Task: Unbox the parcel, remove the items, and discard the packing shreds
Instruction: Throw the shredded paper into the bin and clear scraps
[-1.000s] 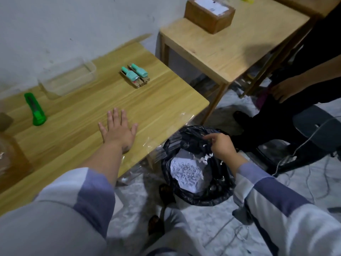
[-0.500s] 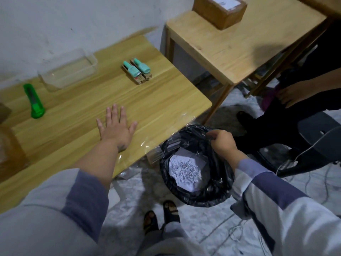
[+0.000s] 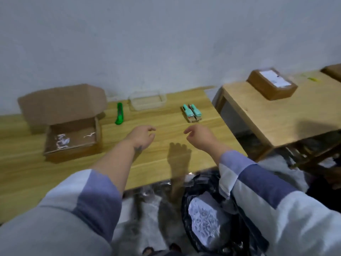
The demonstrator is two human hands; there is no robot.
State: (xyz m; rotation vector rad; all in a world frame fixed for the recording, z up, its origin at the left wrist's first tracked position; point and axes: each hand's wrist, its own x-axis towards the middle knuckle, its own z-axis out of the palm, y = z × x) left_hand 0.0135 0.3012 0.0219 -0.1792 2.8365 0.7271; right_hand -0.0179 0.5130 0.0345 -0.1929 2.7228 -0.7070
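Observation:
An opened cardboard parcel (image 3: 73, 126) sits at the left of the wooden table (image 3: 166, 163), lid up, with a few white packing shreds (image 3: 62, 142) on its floor. Two teal-capped items (image 3: 191, 113) lie side by side near the table's far right. My left hand (image 3: 142, 135) and my right hand (image 3: 199, 136) hover above the table middle, both empty with fingers loosely curled and apart. Below the table's front edge stands a black-bagged bin (image 3: 203, 215) holding white shreds.
A green utility knife (image 3: 119, 113) and a clear plastic tray (image 3: 147, 99) lie near the wall. A second wooden table (image 3: 276, 117) to the right carries a sealed labelled box (image 3: 272, 85). My feet show on the floor by the bin.
My view has swung up from the bin to the table. My right hand rose from the bin rim to above the table. My left hand lifted off the tabletop.

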